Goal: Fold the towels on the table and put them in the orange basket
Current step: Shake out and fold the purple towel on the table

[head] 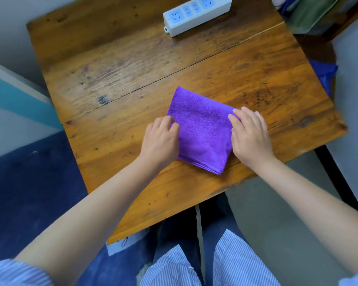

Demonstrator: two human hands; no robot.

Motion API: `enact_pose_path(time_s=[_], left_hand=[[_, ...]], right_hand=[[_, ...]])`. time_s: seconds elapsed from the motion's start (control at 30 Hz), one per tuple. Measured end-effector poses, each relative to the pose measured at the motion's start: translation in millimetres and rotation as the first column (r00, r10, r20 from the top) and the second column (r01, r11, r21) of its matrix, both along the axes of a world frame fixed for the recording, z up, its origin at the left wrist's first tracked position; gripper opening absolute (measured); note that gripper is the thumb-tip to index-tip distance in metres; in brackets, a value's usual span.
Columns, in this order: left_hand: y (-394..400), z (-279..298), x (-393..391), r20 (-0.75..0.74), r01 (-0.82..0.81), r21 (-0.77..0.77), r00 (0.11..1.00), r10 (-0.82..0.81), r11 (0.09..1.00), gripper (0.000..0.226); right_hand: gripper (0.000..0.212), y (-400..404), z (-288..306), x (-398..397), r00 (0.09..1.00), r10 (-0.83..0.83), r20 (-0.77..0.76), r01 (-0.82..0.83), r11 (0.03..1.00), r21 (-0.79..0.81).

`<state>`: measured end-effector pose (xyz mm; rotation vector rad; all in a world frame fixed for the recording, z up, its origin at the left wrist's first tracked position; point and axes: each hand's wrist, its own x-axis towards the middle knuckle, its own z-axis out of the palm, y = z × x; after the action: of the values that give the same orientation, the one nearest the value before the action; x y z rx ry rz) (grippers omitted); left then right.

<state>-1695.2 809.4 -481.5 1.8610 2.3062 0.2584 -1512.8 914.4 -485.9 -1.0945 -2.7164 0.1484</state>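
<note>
Two hands flank the folded purple microfibre towel at centre frame on the worn wooden table, left hand pinching its left edge, right hand lying flat-fingered on its right edge; squaring the stacked edges evenly before lifting seems wise.

A worn wooden table in a small room, seen from above

The wooden table has a scratched, stained top of orange-brown planks with dark seams running across it, and daylight gives a soft sheen on its far left part. A white power strip lies near its far edge. Pale grey wall shows beyond the table on the left, with a teal and white panel below it. Dark blue flooring lies on the left, grey floor on the right. Blue cloth hangs just past the table's right edge. Blurred green and blue objects stand at upper right.
</note>
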Motion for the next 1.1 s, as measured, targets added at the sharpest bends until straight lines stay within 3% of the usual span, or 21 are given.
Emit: enact_pose_path(time_s=[0.07, 0.13, 0.23, 0.3, 0.4, 0.5, 0.6, 0.67, 0.7, 0.77, 0.8, 0.9, 0.97, 1.0, 1.1], left_hand=[[16, -5, 21, 0.150, -0.096, -0.037, 0.984, 0.100, 0.995, 0.034], [25, -18, 40, 0.195, -0.200, -0.162, 0.953, 0.230, 0.966, 0.047], [20, -49, 52, 0.087, -0.243, -0.274, 0.957, 0.276, 0.931, 0.061], [13, -60, 52, 0.046, -0.235, -0.244, 0.966, 0.253, 0.941, 0.064], [13, -62, 54, 0.028, -0.265, -0.151, 0.962, 0.272, 0.952, 0.063], [12, -62, 55, 0.038, -0.241, -0.198, 0.967, 0.254, 0.950, 0.064], [16, -60, 55, 0.027, -0.284, -0.278, 0.953, 0.303, 0.918, 0.065], [21, -46, 61, 0.039, -0.318, -0.266, 0.940, 0.340, 0.910, 0.060], [24, -37, 66, 0.047, -0.329, -0.177, 0.939, 0.342, 0.928, 0.053], [26, -27, 82, 0.072, -0.310, 0.071, 0.950, 0.305, 0.948, 0.032], [25, -22, 92, 0.084, -0.286, 0.117, 0.957, 0.277, 0.951, 0.026], [26, -10, 129, 0.085, -0.233, -0.067, 0.967, 0.238, 0.970, 0.034], [26, -10, 142, 0.054, -0.289, -0.222, 0.950, 0.307, 0.931, 0.048], [26, -12, 143, 0.050, -0.327, -0.241, 0.936, 0.348, 0.914, 0.051], [26, -14, 139, 0.066, -0.406, -0.216, 0.902, 0.428, 0.888, 0.053]], right_hand=[[0.041, 10, -2, -23, 0.994, -0.058, 0.096, 0.071, 0.987, -0.143], [0.050, 16, -12, -41, 0.980, 0.017, 0.196, 0.026, 0.975, -0.219], [0.051, 25, -31, -41, 0.931, 0.218, 0.293, -0.146, 0.957, -0.250], [0.052, 38, -37, -30, 0.908, 0.273, 0.317, -0.187, 0.943, -0.275], [0.054, 62, -41, -13, 0.888, 0.254, 0.384, -0.140, 0.943, -0.301], [0.054, 84, -38, 7, 0.880, 0.174, 0.442, -0.005, 0.934, -0.357], [0.052, 97, -27, 23, 0.891, 0.181, 0.417, -0.026, 0.936, -0.351], [0.045, 95, -18, 30, 0.923, 0.266, 0.280, -0.197, 0.948, -0.250], [0.040, 95, -16, 32, 0.916, 0.349, 0.201, -0.317, 0.933, -0.172], [0.036, 95, -12, 35, 0.846, 0.525, 0.098, -0.520, 0.851, -0.067], [0.038, 96, -10, 35, 0.797, 0.598, 0.083, -0.595, 0.801, -0.064], [0.039, 103, -6, 29, 0.657, 0.750, 0.080, -0.742, 0.662, -0.104], [0.025, 109, -7, 22, 0.536, 0.837, 0.109, -0.829, 0.546, -0.119], [0.018, 113, -8, 17, 0.480, 0.868, 0.127, -0.862, 0.494, -0.117], [0.035, 124, -4, 1, 0.394, 0.903, 0.170, -0.902, 0.416, -0.119]])
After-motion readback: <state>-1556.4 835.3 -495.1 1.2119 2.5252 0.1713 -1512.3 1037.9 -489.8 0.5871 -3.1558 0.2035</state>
